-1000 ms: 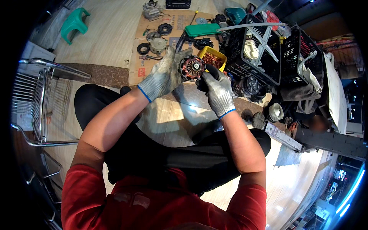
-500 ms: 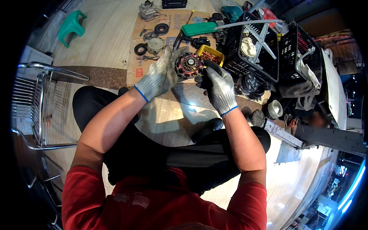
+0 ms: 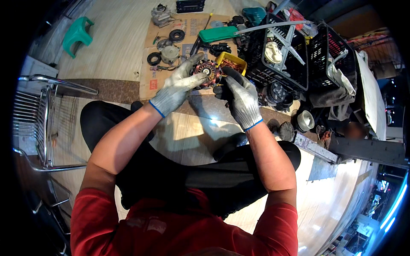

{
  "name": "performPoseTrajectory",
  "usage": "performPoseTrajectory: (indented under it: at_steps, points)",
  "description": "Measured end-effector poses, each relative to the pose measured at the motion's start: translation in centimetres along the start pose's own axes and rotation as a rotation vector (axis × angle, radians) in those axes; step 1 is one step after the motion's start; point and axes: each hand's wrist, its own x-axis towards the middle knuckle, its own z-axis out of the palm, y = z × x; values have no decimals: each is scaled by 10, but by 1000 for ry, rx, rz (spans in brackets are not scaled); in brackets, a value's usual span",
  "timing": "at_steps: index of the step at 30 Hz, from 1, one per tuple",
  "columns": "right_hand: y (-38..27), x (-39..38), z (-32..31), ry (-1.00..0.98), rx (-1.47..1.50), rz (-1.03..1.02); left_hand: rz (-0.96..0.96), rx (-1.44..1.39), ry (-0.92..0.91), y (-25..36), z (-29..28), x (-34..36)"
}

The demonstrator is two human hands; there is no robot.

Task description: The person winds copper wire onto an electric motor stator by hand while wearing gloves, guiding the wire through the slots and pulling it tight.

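Note:
Between my hands is a round motor core (image 3: 206,73) with red-brown copper windings about its rim and a finned, pale-centred hub. My left hand (image 3: 181,80), in a whitish knitted glove with a blue cuff, closes on its left side, the thumb laid across the face toward the hub. At the right edge of the core, my right hand (image 3: 241,90) has its fingers curled in against it. That glove is dark and soiled at the fingers, so their exact contact is hard to see. Just beyond stands a yellow tray (image 3: 234,61) of copper-coloured pieces.
A cardboard sheet (image 3: 149,70) carries black rings (image 3: 176,35), a round metal housing (image 3: 170,54) and a green-cased tool (image 3: 218,33). Black plastic crates (image 3: 294,72) stand to the right, with a white blower wheel (image 3: 305,121) nearer. A green stool (image 3: 78,36) and metal chair (image 3: 45,123) are left.
My left thumb has come over onto the face of the motor core, where the hand lay flatter along its side before. Core and hands have shifted slightly left in view.

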Motion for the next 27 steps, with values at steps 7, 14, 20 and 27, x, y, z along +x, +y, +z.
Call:
performPoseTrajectory:
  at_steps: [7, 14, 20, 27]
  points:
    - [2, 2, -3, -37, -45, -54, 80, 201, -24, 6, 3, -2]
    - [1, 1, -3, -31, -137, -98, 181, 600, 21, 8, 8, -5]
    - [-11, -6, 1, -20, -316, -127, 146, 619, 51, 12, 9, -7]
    - [-8, -5, 2, -25, -275, -122, 155, 526, 58, 6, 4, -5]
